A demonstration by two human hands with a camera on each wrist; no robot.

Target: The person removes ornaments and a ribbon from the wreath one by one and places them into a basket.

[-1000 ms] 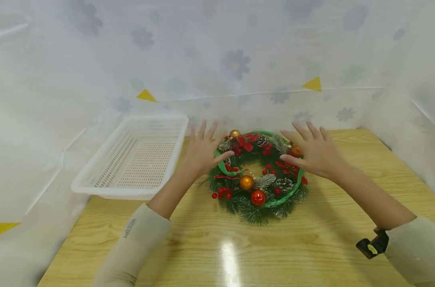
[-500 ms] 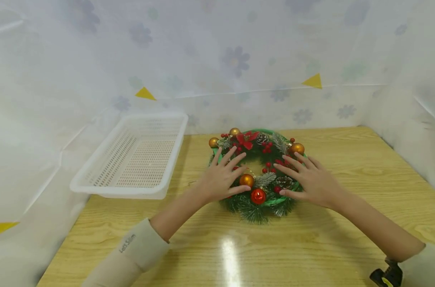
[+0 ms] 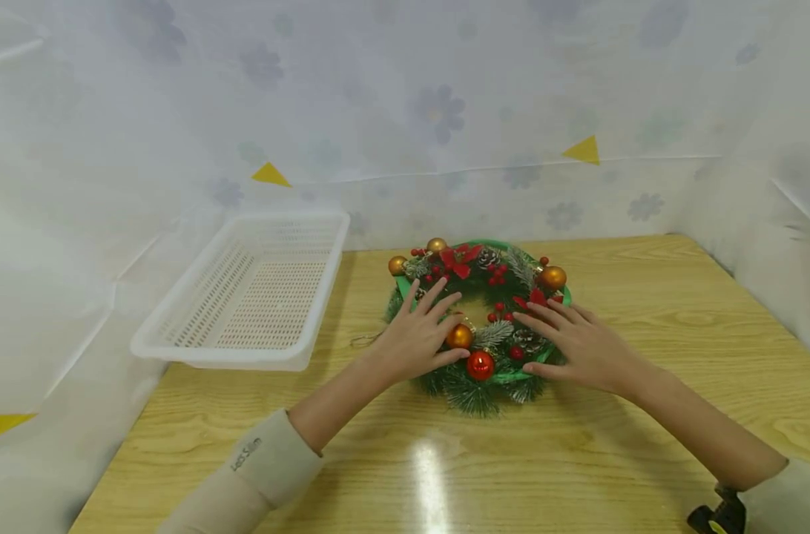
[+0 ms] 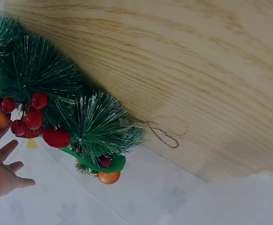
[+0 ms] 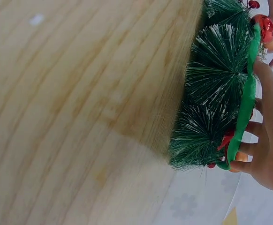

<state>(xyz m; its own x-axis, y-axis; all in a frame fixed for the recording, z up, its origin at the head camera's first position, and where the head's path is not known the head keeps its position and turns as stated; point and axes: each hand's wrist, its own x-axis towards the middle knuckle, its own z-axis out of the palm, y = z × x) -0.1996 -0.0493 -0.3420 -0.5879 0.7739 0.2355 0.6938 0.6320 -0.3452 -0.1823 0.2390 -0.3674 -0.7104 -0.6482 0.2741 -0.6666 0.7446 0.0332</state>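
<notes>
A Christmas wreath (image 3: 473, 399) lies flat on the wooden table, its green needles set with gold and red baubles, red berries, pine cones and red flowers. A green ribbon (image 5: 246, 105) runs around its top. My left hand (image 3: 413, 340) lies over the wreath's left side with fingers spread, thumb tip beside a red bauble (image 3: 481, 365). Over the right side is my right hand (image 3: 588, 350), fingers also spread; in the right wrist view its fingertips reach the ribbon. A twine loop (image 4: 164, 136) sticks out from the wreath's left edge.
To the left of the wreath stands a white plastic basket (image 3: 311, 354) with perforated sides and bottom. White flowered sheeting (image 3: 405, 96) hangs behind the table (image 3: 351, 475) and along both sides. Yellow triangles (image 3: 581, 151) mark the sheeting.
Both hands have come down from the wreath's outer far sides, nearer to me and inward over it. In the last half second they have shifted only slightly. The wreath stays in place.
</notes>
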